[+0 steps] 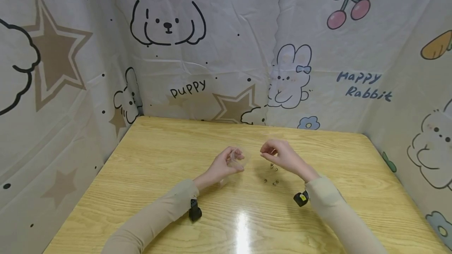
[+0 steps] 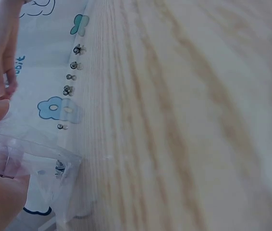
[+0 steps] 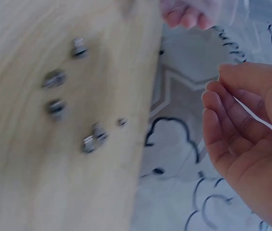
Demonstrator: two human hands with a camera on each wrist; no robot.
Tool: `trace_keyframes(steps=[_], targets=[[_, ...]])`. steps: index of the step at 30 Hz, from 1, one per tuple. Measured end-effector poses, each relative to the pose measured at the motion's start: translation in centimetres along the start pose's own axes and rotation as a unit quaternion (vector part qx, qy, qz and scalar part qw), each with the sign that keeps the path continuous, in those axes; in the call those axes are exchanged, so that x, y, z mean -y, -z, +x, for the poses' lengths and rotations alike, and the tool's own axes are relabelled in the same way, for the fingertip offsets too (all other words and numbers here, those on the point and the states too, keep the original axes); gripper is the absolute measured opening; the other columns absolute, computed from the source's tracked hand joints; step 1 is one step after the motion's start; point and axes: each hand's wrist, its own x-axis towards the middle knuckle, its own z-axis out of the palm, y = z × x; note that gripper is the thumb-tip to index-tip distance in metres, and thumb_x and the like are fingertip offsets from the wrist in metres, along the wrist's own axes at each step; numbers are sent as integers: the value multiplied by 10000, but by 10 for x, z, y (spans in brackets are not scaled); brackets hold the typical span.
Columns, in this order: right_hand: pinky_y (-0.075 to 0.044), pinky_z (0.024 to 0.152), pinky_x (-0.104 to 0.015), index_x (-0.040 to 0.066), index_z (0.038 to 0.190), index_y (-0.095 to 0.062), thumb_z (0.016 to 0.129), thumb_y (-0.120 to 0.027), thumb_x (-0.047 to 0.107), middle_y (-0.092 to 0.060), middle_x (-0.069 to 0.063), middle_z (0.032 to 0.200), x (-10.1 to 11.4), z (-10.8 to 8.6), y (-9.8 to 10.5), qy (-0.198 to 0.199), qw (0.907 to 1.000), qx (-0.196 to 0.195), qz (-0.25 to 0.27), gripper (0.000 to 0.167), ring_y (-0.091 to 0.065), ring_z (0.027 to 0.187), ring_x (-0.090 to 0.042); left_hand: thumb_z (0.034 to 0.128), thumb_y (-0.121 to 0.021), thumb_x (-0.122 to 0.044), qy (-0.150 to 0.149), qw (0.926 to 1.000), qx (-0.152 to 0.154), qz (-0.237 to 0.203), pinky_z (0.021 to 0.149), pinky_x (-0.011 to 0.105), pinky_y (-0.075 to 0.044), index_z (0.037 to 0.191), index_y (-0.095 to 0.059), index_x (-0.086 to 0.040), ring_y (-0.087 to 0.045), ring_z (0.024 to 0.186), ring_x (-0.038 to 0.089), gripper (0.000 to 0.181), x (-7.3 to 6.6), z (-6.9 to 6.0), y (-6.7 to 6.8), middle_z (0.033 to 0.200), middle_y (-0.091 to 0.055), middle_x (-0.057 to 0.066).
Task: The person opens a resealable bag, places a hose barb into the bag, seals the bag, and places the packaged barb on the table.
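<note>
My left hand (image 1: 220,167) grips a clear, thin-walled plastic container (image 1: 240,158), its fingers and thumb around the sides; the left wrist view shows the container (image 2: 54,159) tilted by the palm. To its right, my right hand (image 1: 287,159) hovers above the table, apart from the container. In the right wrist view that hand (image 3: 253,130) has loosely bent fingers, thumb tip close to the index finger, and nothing visible between them. Several small, shiny metal pieces (image 3: 55,108) lie scattered on the wood below it, two of them close together (image 3: 94,138).
A light wood-grain table (image 1: 159,148) spans the area under both hands. Behind and beside it hangs pale cloth (image 1: 226,50) printed with cartoon animals, stars and words. A faint clear object (image 1: 223,182) shows beside my left wrist. Black wrist cameras (image 1: 195,210) sit at both cuffs.
</note>
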Motion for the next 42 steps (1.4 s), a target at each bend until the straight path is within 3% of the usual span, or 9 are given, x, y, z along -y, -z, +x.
trace_keyframes(steps=[6, 17, 34, 42], targets=[[-578, 745, -238, 24, 970, -706, 906, -699, 79, -723, -46, 927, -24, -21, -3, -565, 9984, 59, 34, 84, -646, 816, -100, 863, -740, -19, 22, 10000, 7, -3, 1214, 541, -310, 1286, -523, -33, -566, 1266, 329, 475, -1, -1, -1, 1273, -633, 189], [-562, 717, -194, 41, 942, -723, 873, -722, 52, -733, -55, 903, -55, -46, -10, -928, 9953, 275, -66, 69, -619, 785, -49, 860, -743, -23, 9, 10000, 21, -6, 1216, 539, -307, 1278, -523, -31, -569, 1264, 324, 472, 0, 2, 0, 1275, -635, 188], [-516, 649, -183, 63, 884, -738, 883, -738, 128, -721, -3, 843, -62, -48, -17, -800, 9956, 324, -364, 65, -574, 722, 12, 857, -740, -5, -32, 10000, 47, 4, 1211, 552, -308, 1286, -511, -10, -564, 1266, 342, 487, 3, 0, -1, 1283, -626, 203], [-524, 673, -186, 101, 887, -721, 909, -702, 118, -708, 7, 842, -56, -45, -16, -936, 9949, 227, -296, 34, -577, 744, -13, 859, -724, 25, 84, 9999, 134, 5, 1215, 563, -292, 1289, -497, 36, -545, 1282, 376, 486, -6, -2, 1, 1291, -611, 244]])
